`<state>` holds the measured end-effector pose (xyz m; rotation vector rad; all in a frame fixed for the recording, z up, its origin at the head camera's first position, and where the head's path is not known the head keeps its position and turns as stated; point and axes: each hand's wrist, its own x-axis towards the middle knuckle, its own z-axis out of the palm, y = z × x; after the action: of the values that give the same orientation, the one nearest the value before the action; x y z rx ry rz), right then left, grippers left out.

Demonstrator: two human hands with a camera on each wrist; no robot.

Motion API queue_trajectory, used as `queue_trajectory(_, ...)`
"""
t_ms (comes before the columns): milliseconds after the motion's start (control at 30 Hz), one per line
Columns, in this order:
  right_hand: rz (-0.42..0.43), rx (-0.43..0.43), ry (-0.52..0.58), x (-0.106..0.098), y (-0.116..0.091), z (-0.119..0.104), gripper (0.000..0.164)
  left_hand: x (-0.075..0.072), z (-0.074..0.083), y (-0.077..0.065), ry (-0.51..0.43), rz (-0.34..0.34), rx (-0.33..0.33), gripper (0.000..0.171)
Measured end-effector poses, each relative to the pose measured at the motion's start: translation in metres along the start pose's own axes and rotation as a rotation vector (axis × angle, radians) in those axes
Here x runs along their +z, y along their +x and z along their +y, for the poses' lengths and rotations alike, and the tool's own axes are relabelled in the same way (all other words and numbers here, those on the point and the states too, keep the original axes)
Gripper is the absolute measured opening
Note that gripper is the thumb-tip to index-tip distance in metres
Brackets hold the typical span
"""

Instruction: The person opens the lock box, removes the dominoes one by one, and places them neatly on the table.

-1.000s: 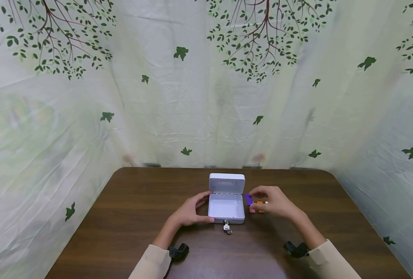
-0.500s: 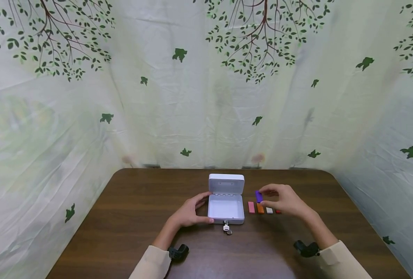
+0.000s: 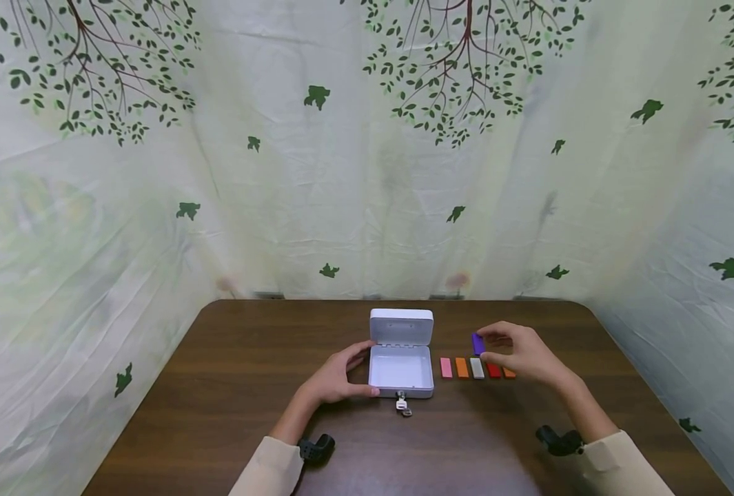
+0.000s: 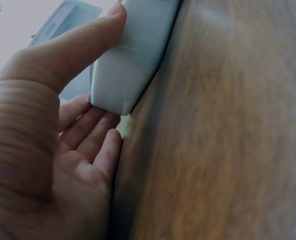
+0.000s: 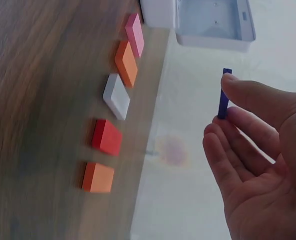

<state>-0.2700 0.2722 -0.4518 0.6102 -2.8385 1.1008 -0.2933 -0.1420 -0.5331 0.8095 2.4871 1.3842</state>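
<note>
A white metal box [image 3: 400, 372] stands on the table with its lid [image 3: 401, 326] raised. My left hand [image 3: 335, 375] holds its left side, thumb at the front corner and fingers toward the hinge. The left wrist view shows the thumb on the box wall [image 4: 133, 65]. My right hand [image 3: 522, 353] pinches a thin purple block [image 3: 478, 344] between thumb and fingers, above the table. Below it lies a row: a pink block [image 3: 446, 368], an orange block [image 3: 462, 368], a white block [image 3: 477, 368], a red block [image 3: 493, 370] and another orange block [image 3: 509, 373], partly hidden by the hand.
A small metal lock piece [image 3: 402, 405] hangs at the front of the box. The brown wooden table [image 3: 249, 358] ends at a pale curtain [image 3: 391, 172] printed with leaves. The row of blocks runs rightward from beside the box.
My right hand has moved right and slightly back with the purple block, from beside the box to above the row's right part. More blocks are uncovered. The left hand stays on the box.
</note>
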Motion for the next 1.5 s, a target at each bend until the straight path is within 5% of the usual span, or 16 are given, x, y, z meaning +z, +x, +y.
queue_trajectory(567, 0.011, 0.061, -0.012, -0.025, -0.021, 0.035, 0.044, 0.000, 0.002, 0.000, 0.009, 0.004, -0.003, 0.099)
queue_trajectory(1500, -0.098, 0.137, -0.063, -0.024, -0.036, 0.082, 0.045, 0.000, 0.001, 0.001, -0.004, -0.004, 0.017, 0.099)
